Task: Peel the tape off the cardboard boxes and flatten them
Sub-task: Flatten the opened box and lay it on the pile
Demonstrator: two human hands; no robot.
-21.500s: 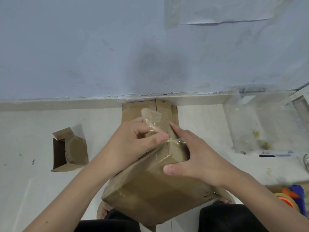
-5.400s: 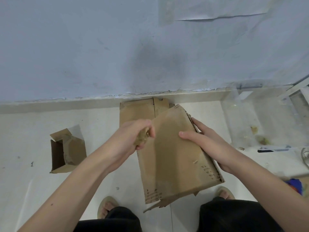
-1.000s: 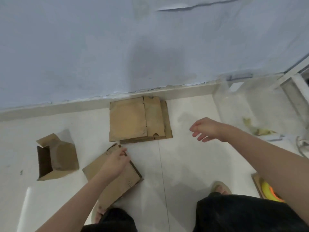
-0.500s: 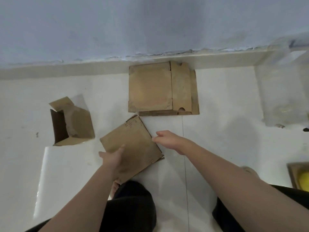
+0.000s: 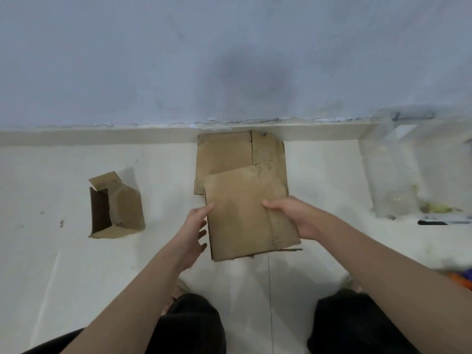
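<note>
Flattened box (image 5: 245,213) between hands, right hand (image 5: 296,215) gripping

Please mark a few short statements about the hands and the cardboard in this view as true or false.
1. The right hand grips the flattened box with its thumb on top. True.
2. The left hand clutches a wad of tape. False: its fingers are spread beside the box's left edge and hold nothing.
3. The held box overlaps the flat cardboard stack by the wall. True.
4. The small box on the left is already flattened. False: it still stands open, with a flap raised.
5. A black pen lies at the right. True.
</note>
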